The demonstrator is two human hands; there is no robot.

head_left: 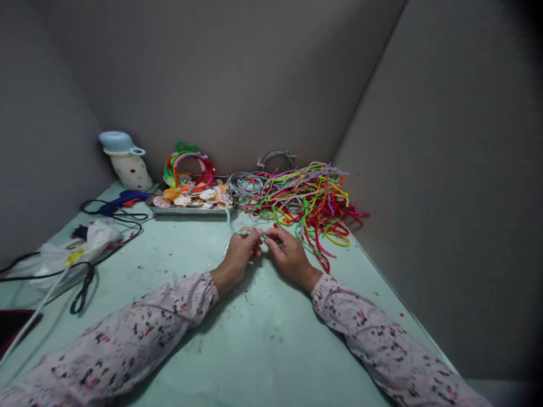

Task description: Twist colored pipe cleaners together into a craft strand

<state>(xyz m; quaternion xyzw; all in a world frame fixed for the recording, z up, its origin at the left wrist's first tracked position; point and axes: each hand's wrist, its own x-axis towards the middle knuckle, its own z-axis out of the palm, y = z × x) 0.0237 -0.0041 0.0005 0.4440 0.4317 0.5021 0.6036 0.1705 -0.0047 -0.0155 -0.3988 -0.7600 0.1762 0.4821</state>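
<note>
My left hand [240,255] is closed in a pinch on a mint-green pipe cleaner [229,221], whose free end rises and curves toward the tray. Just beside it, my right hand [291,255] pinches the same strand between thumb and forefinger, the fingertips of both hands nearly meeting. What lies right between the fingertips is small and partly hidden. Something pale and round shows only at its edge behind my left hand. Beyond my right hand spreads a tangled pile of coloured pipe cleaners [309,195].
A metal tray [190,211] holds shells [207,194] and rings wrapped in coloured pipe cleaner [207,167]. Coiled grey wire [244,183] lies beside it. At left are a bottle [131,169], a blue tool [123,199], a plastic bag [95,234] and black cables [87,285]. Grey partitions enclose the table.
</note>
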